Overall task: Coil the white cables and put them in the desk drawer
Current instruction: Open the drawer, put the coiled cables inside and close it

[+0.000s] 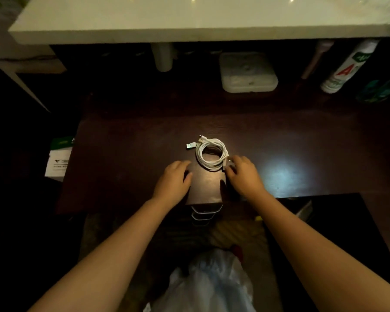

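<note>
The white cables (211,154) lie coiled on the dark desk (291,154), right hand (245,174) fingers touching the coil, left hand (175,179) loosely curled beside it; stowing in the drawer (206,209) remains.

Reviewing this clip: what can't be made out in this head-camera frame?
- Right hand: its fingertips cover the coiled white cable edge; grip or mere touch unclear.
- Cable count in the coil: loops overlap.
- Drawers: only the handles show below the desk edge; open or closed unclear.
- Shelf items behind: too dark and blurred.
</note>
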`<state>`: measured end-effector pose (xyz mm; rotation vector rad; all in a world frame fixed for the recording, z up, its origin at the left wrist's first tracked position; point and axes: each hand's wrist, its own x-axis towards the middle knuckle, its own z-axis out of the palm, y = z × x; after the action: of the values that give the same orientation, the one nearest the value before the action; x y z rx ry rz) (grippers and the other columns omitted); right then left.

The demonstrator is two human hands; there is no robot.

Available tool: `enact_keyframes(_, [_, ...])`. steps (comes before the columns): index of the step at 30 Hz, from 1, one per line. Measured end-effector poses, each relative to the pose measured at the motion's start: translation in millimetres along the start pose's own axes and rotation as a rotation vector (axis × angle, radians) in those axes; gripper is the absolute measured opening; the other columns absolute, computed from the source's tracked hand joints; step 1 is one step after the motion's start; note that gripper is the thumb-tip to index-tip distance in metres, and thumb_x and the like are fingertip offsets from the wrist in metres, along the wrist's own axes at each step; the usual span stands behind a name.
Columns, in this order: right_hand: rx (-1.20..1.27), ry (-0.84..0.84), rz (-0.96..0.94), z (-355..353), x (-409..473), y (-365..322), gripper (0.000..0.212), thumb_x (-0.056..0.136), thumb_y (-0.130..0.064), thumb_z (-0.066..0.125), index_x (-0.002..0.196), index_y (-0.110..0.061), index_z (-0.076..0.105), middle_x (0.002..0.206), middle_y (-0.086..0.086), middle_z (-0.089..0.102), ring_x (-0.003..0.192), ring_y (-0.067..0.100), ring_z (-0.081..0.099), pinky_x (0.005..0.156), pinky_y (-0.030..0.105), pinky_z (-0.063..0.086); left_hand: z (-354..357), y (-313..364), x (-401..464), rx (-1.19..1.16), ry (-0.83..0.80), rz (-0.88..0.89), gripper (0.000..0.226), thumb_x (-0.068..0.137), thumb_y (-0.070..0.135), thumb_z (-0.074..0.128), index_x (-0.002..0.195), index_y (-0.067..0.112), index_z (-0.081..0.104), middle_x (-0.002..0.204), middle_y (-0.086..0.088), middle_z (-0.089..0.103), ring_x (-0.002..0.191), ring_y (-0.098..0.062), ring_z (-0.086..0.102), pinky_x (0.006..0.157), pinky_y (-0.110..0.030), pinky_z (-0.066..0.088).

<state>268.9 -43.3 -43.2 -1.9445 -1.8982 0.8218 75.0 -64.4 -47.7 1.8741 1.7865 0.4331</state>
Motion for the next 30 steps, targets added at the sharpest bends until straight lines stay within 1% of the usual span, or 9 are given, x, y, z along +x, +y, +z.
enact_keyframes(3, [-0.08,0.062,-0.074,6,-31,6,0.038,0.091,-0.024,0.05,0.126,-0.011,0.051,0.126,0.013,0.053,0.117,0.029,0.049,0.094,0.038,0.042,9,-8,-31,0.157,0.014,0.095,0.044,0.092,0.025,0.047,0.134,0.013,0.044,0.136,-0.01,0.048,0.127,-0.025,0.042,0.103,-0.037,0.035])
enact_keyframes(6, [-0.256,0.047,-0.158,16,-53,13,0.048,0.093,-0.033,0.044,0.138,-0.018,0.037,0.144,0.011,0.039,0.134,0.028,0.034,0.107,0.044,0.032,24,-19,-51,0.357,-0.105,0.038,0.055,0.095,0.041,0.035,0.146,0.029,0.017,0.158,-0.004,0.011,0.145,-0.022,0.006,0.113,-0.052,0.011])
enact_keyframes(8, [-0.394,-0.071,-0.181,27,-62,22,0.059,0.091,-0.05,0.024,0.145,-0.025,0.02,0.156,0.007,0.017,0.145,0.026,0.011,0.114,0.05,0.014,31,-27,-52,0.414,-0.171,-0.041,0.058,0.094,0.049,0.027,0.145,0.039,0.002,0.158,0.001,-0.009,0.145,-0.02,-0.012,0.11,-0.062,-0.001])
enact_keyframes(10, [-0.467,-0.16,-0.174,39,-67,35,0.074,0.079,-0.061,0.0,0.147,-0.032,0.005,0.159,0.003,-0.001,0.145,0.022,-0.008,0.115,0.052,0.0,35,-31,-50,0.428,-0.202,-0.083,0.058,0.094,0.053,0.022,0.143,0.042,-0.005,0.157,0.003,-0.017,0.143,-0.019,-0.019,0.107,-0.066,-0.006])
enact_keyframes(12, [-0.49,-0.148,-0.197,48,-67,49,0.075,0.077,-0.06,-0.004,0.146,-0.033,-0.001,0.159,0.002,-0.005,0.143,0.019,-0.014,0.114,0.051,-0.005,39,-33,-49,0.439,-0.192,-0.1,0.058,0.093,0.054,0.021,0.143,0.044,-0.006,0.157,0.004,-0.017,0.143,-0.019,-0.02,0.106,-0.066,-0.008])
enact_keyframes(18, [-0.501,0.094,-0.247,75,-87,63,0.063,0.09,-0.049,0.018,0.147,-0.024,0.01,0.158,0.006,0.011,0.145,0.022,0.0,0.113,0.052,0.001,44,-35,-51,0.435,-0.095,-0.082,0.057,0.093,0.053,0.023,0.144,0.043,0.0,0.158,0.003,-0.01,0.144,-0.019,-0.014,0.107,-0.065,-0.006])
enact_keyframes(22, [-0.427,0.177,-0.244,107,-120,71,0.064,0.09,-0.042,0.03,0.147,-0.023,0.008,0.156,0.005,0.006,0.144,0.02,-0.003,0.114,0.05,-0.001,67,-30,-73,0.439,0.085,-0.043,0.056,0.093,0.048,0.024,0.146,0.035,0.009,0.158,-0.006,0.006,0.145,-0.027,0.0,0.11,-0.062,0.002])
enact_keyframes(26, [-0.512,0.027,-0.286,144,-125,85,0.069,0.089,-0.037,0.046,0.147,-0.022,0.011,0.156,0.004,0.007,0.145,0.023,0.0,0.115,0.05,0.0,88,-43,-93,0.516,0.169,0.07,0.06,0.089,0.047,0.028,0.145,0.031,0.016,0.155,-0.01,0.022,0.143,-0.031,0.017,0.109,-0.06,0.012])
enact_keyframes(30, [-0.579,-0.198,-0.193,166,-100,83,0.071,0.094,-0.041,0.037,0.146,-0.023,-0.008,0.157,0.003,-0.012,0.144,0.022,-0.015,0.113,0.052,-0.008,83,-45,-92,0.5,0.154,0.093,0.059,0.09,0.049,0.026,0.145,0.033,0.014,0.157,-0.01,0.016,0.144,-0.03,0.011,0.11,-0.059,0.009])
